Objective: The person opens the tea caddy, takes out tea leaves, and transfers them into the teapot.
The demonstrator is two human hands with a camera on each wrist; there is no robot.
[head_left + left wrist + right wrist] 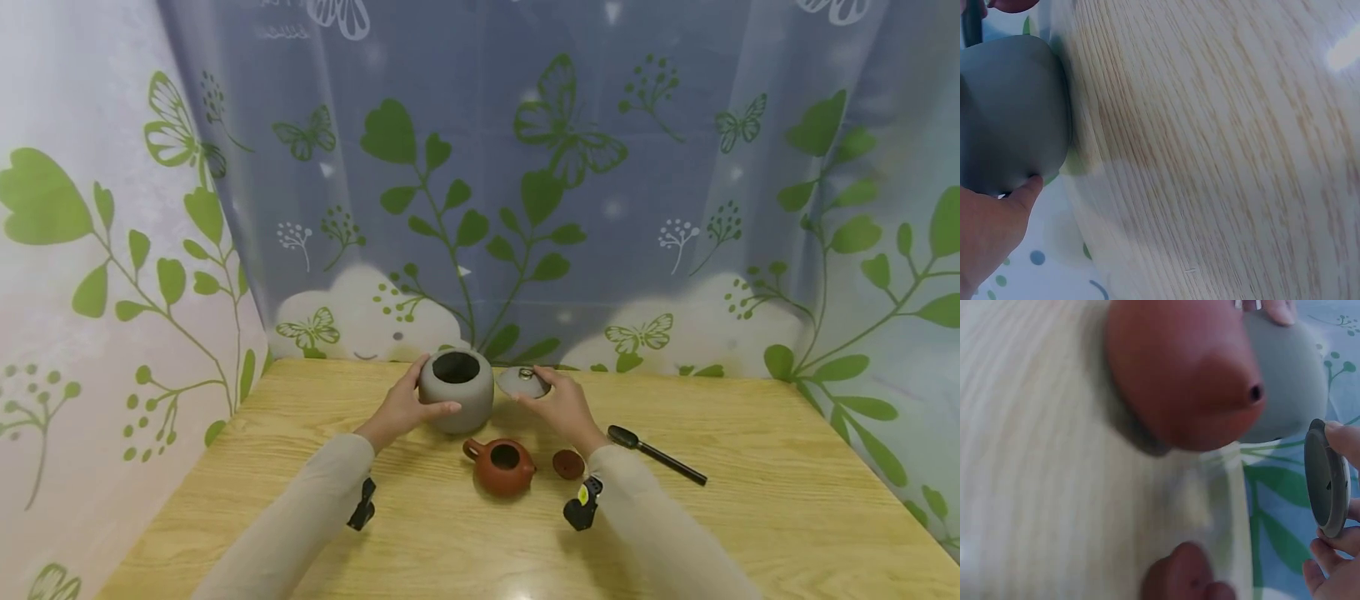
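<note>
A round grey jar (468, 407) with a wide dark mouth is near the back of the table. My left hand (403, 410) grips its left side, thumb across the front; the left wrist view shows the thumb against the grey wall. Right of the jar, my right hand (567, 410) holds the grey lid (513, 384), which has a small metallic knob. In the right wrist view the lid (1318, 478) is seen edge-on between thumb and fingers, its underside facing the jar. In front stands a reddish-brown teapot (498, 481) without its lid, spout pointing right.
The small reddish-brown teapot lid (567, 464) lies on the wooden table (450, 550), right of the spout. Farther right is a black-handled scoop or spoon (660, 454). A patterned curtain (480, 208) hangs behind the table's back edge.
</note>
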